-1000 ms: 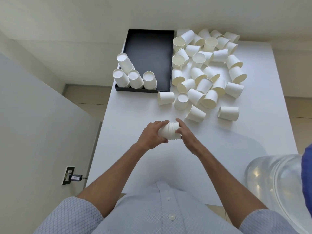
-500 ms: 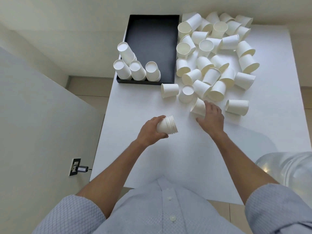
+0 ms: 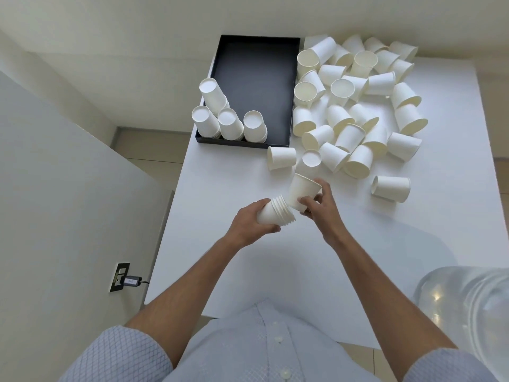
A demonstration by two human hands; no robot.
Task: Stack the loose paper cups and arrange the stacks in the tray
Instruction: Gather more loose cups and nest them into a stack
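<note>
My left hand point(image 3: 249, 221) grips a short stack of white paper cups point(image 3: 275, 212), its rims pointing right. My right hand point(image 3: 321, 206) holds a single white cup point(image 3: 301, 193) by its narrow base, right at the stack's open end. A black tray point(image 3: 256, 64) stands at the table's far left, with several upside-down cup stacks point(image 3: 228, 121) in its near left corner. A heap of loose cups point(image 3: 355, 106) lies to the right of the tray, most on their sides.
One cup point(image 3: 281, 158) lies just in front of the tray and another point(image 3: 391, 187) lies apart at the right. A clear plastic bottle point(image 3: 462, 307) bulges at the lower right. The white table point(image 3: 220, 271) ends at my left, above a wall socket point(image 3: 119, 277).
My right hand has picked up a loose cup from the near edge of the heap and brought it back to the open end of the stack in my left hand.
</note>
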